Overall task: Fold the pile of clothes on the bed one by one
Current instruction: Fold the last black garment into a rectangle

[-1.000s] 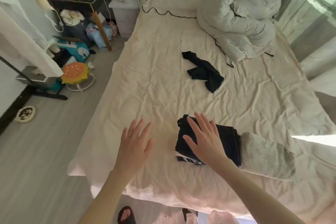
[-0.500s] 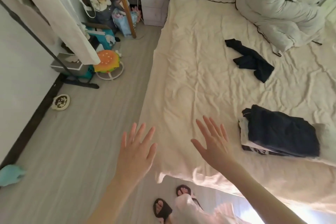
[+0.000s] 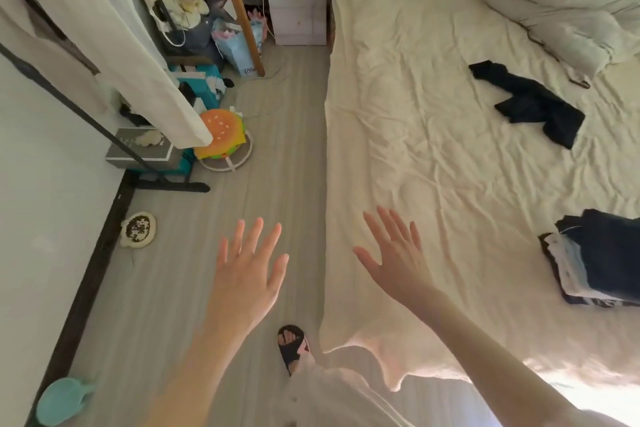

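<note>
Clothes first, read from our fingers outward: none in hand. Our left hand [image 3: 247, 274] hangs over the floor with fingers [image 3: 258, 236] spread wide and straight, holding nothing. Our right hand [image 3: 398, 260] hovers over the near edge of the bed [image 3: 398, 114], fingers equally splayed and empty.

Change noted: a second ago the right palm lay flat on the folded stack [image 3: 602, 260]; now both hands are off it and the view has swung left, so the stack sits well apart at the right margin, partly cut off. We judge that piece finished and set down.

Remaining: one unfolded black garment [image 3: 533, 104], crumpled mid-bed, well apart from both hands and near the bunched duvet [image 3: 568, 3]. Its long axis runs diagonally, from a narrow end pointing up-left toward the pillow end down to a wider bunched end at lower right, toward the stack. Which end is waist or collar we cannot tell.

Judgement: the task is nearly done; the next reach has to cross the bed to that black piece.
</note>
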